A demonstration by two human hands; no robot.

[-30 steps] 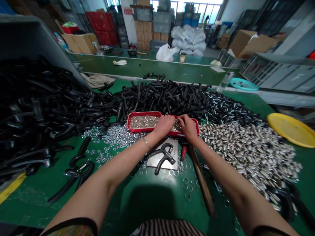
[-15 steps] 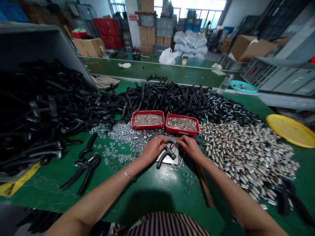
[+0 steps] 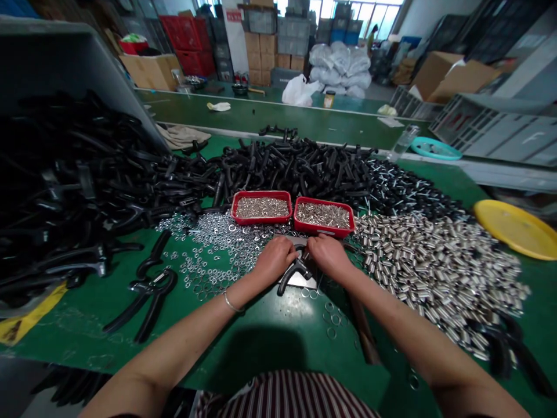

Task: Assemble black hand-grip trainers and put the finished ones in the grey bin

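Observation:
A black curved plastic handle part (image 3: 293,274) lies on a small grey metal plate (image 3: 303,280) in front of me. My left hand (image 3: 274,260) is closed over its left side, and my right hand (image 3: 327,255) is closed over its right side; both sets of fingertips pinch together at the part's top. What they pinch there is hidden. Just beyond the hands stand two red trays: the left red tray (image 3: 261,207) and the right red tray (image 3: 324,217), each filled with small silver metal pieces.
A big heap of black handle parts (image 3: 108,174) covers the left and back. Loose washers (image 3: 213,244) lie to the left, silver sleeves (image 3: 435,261) to the right. A wooden-handled tool (image 3: 361,331) lies by my right forearm. A yellow dish (image 3: 516,229) sits far right.
Both hands drew back from the red trays to the black part on the plate, then closed in tighter over its top.

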